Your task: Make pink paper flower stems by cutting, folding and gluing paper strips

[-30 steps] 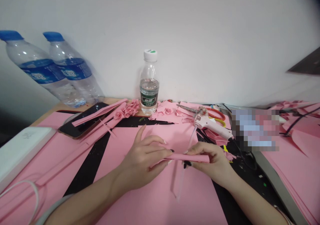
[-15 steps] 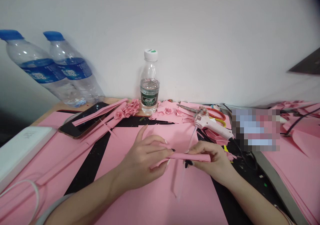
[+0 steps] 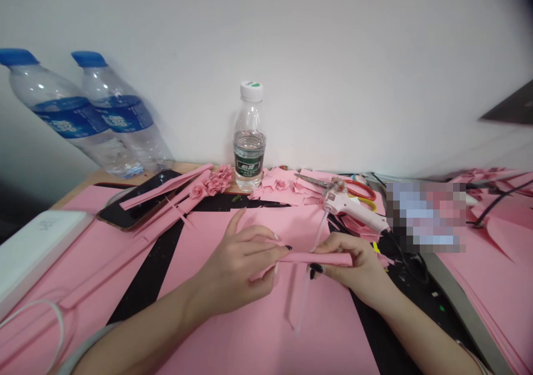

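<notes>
A narrow roll of pink paper (image 3: 325, 259) runs sideways between both hands, above a large pink sheet (image 3: 266, 336). My left hand (image 3: 245, 258) pinches its left end with thumb and fingertips, the other fingers loosely spread. Thumb and fingers of my right hand (image 3: 353, 264) are closed round the right part. A thin translucent stick (image 3: 300, 308) passes behind the roll near my right fingertips, its lower end over the sheet. Beyond my right hand lies a white glue gun (image 3: 353, 209), and scissors (image 3: 362, 190) with red and yellow handles lie beside it.
A small water bottle (image 3: 250, 153) stands by the wall. Two large bottles (image 3: 120, 114) lean at the back left. Left lie a phone (image 3: 137, 203), a white box-like object (image 3: 37, 258) and paper flowers (image 3: 212, 185). More pink sheets (image 3: 491, 280) lie right; a black cable (image 3: 410, 264) trails from the glue gun.
The paper roll has turned slightly in my fingers, and its right end sits a little further right. Both hands have stayed almost in place.
</notes>
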`<state>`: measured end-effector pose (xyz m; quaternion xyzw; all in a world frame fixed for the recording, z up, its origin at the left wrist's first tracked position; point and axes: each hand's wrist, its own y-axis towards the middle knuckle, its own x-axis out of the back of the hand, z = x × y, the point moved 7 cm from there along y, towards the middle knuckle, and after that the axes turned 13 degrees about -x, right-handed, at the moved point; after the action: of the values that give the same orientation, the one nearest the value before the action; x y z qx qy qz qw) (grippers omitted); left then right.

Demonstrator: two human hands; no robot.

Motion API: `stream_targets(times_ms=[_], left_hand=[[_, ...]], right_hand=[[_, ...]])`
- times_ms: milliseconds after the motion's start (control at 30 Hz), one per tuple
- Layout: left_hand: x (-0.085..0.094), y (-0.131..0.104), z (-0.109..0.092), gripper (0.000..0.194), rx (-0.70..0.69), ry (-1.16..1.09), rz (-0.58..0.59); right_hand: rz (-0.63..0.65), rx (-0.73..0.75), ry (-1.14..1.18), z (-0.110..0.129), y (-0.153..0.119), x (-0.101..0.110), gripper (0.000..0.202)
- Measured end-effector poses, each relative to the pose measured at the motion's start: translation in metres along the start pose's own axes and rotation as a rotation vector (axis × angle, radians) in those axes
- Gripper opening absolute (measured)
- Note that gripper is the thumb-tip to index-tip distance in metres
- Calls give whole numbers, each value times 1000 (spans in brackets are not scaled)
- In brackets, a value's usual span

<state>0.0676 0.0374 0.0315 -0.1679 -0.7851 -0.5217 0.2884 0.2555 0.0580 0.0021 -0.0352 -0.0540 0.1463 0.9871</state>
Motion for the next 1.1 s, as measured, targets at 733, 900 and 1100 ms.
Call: stream_targets(times_ms=[733,900,1100], left_hand=[[-1,2,-1,2,40,110,44],[-1,2,-4,7,45,95,38],[-2,0,-3,3,58,106,11]], right_hand=[[24,-24,32,5,-2,-11,17],[19,14,-21,8,-3,-12,17],[-87,58,-143,10,-5,-8,16]])
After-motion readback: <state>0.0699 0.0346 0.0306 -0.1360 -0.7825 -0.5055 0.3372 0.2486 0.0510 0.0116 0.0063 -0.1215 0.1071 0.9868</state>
